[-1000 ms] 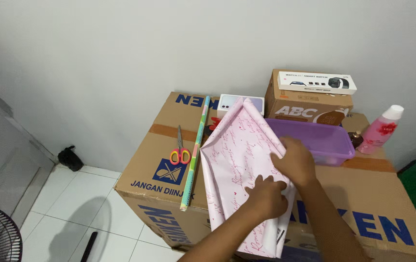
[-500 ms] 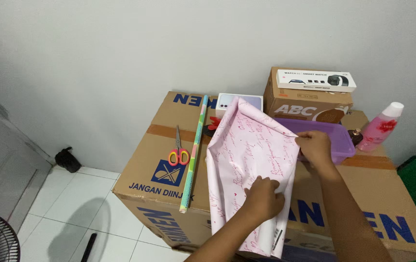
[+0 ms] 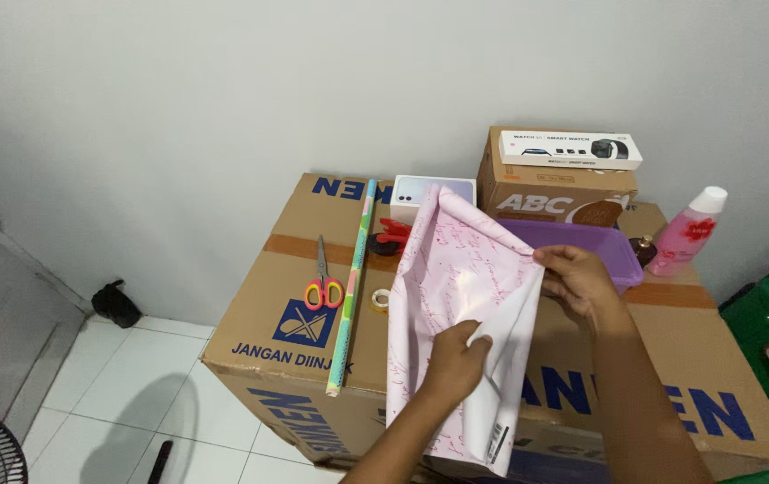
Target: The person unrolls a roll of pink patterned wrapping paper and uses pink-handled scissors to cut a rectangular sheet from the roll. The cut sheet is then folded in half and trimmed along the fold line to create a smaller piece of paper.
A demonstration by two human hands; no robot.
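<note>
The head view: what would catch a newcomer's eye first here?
A large sheet of pink wrapping paper sits in the middle, draped over the front of a big cardboard box, with the left hand pinching its lower part and the right hand gripping its right edge. To its left lie orange-handled scissors and a slim dotted wrapping paper roll; behind the right hand sits a purple plastic tub.
</note>
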